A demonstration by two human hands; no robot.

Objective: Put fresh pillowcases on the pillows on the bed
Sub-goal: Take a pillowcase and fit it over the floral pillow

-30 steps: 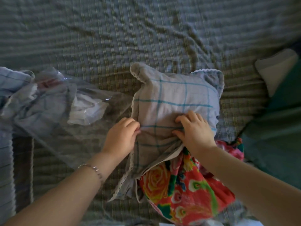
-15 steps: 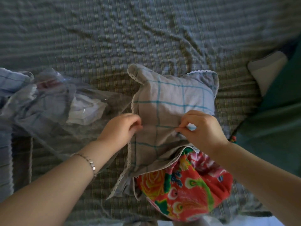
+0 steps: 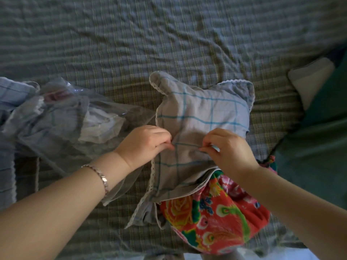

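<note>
The bed (image 3: 169, 34) serves as a flat work surface, so both hands are free for the cloth. Well to the left of the grip, a clear bag (image 3: 75, 117) holds more folded checked cloth, probably the next case, kept within reach. The pillowcase (image 3: 202, 113) lies right under the hands. Its closed end and two limp corners are beyond the grip, and its open mouth is on the person's side of it. The floral pillow (image 3: 216, 212) sticks out of that mouth, below the grip, with its near part uncovered, so this pillow looks about half dressed. The left hand (image 3: 144, 145) pinches the case's top layer. The right hand (image 3: 231, 149) pinches the same layer just beside it, and a taut ridge runs between them. The paired pinch probably gathers slack to draw the case down over the pillow. A bracelet (image 3: 101, 177) sits on the left wrist.
</note>
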